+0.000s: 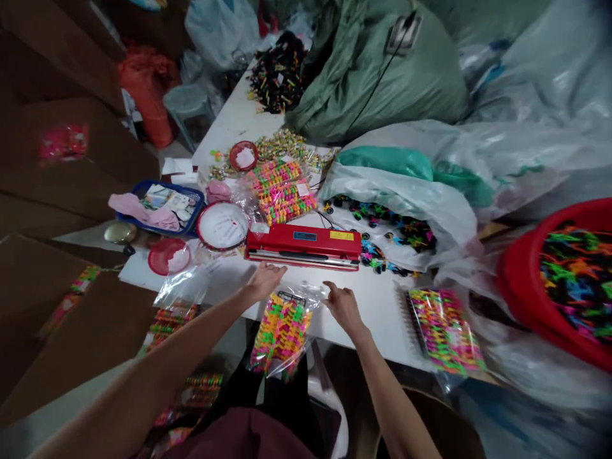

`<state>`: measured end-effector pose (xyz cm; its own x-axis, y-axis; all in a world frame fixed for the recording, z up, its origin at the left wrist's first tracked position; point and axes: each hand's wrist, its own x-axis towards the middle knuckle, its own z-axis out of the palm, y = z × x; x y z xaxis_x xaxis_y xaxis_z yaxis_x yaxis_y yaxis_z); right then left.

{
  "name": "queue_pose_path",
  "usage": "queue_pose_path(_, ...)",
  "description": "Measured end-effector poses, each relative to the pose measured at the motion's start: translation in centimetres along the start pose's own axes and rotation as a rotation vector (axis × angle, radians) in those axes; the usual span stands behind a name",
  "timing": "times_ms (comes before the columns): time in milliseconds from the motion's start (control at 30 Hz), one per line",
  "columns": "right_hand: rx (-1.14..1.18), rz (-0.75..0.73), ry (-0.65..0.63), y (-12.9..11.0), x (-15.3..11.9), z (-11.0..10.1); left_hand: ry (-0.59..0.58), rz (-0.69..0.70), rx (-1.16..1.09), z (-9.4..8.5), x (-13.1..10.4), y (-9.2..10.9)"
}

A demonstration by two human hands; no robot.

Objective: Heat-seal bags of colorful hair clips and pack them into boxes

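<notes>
A clear plastic bag (282,331) filled with rows of yellow, pink and green small pieces hangs over the table's front edge above my lap. My right hand (344,307) is at the bag's upper right corner, thumb and fingers pinching the loose film; the index finger is bent upward. My left hand (264,282) lies with fingers stretched toward the right, just above the bag's upper left side and at the front edge of a red bag sealer (306,237). Its thumb is hard to make out. The sealer stands lengthwise across the white table (382,319).
Filled bags (444,328) lie at the right edge and behind the sealer. To the left are a round red-rimmed tray (199,220), a red basket (155,258) and a blue basket (203,197). A red tub (521,280) stands far right. Big sacks (382,83) crowd the back.
</notes>
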<state>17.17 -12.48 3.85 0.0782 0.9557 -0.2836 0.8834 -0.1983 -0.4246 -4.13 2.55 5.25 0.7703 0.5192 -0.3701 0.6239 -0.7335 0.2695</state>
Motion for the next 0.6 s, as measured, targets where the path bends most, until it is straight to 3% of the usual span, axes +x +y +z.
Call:
queue_pose_path(133,-0.270,-0.028,-0.033,-1.2,1.7,1.6,-0.007,-0.238,-0.283,2.3,1.4,-0.2)
queue_pose_path(200,-0.276,-0.066,-0.045,-0.9,2.6,1.4,0.003,-0.293,-0.422,3.2,1.9,-0.7)
queue_pose_path(267,-0.182,-0.025,0.023,0.4,3.3,0.9,0.019,-0.354,-0.579,4.1,2.2,-1.4)
queue_pose_path(367,0.193,0.154,0.147,3.1,3.9,0.7,0.034,-0.506,-0.905,5.5,2.6,-2.3)
queue_pose_path(500,0.996,0.614,0.164,5.4,4.3,2.6,0.131,-0.729,-1.287,7.3,3.5,-2.0)
queue_pose_path(600,1.166,0.752,0.240,5.5,5.2,4.5,0.288,-0.887,-1.446,8.1,4.7,-1.2)
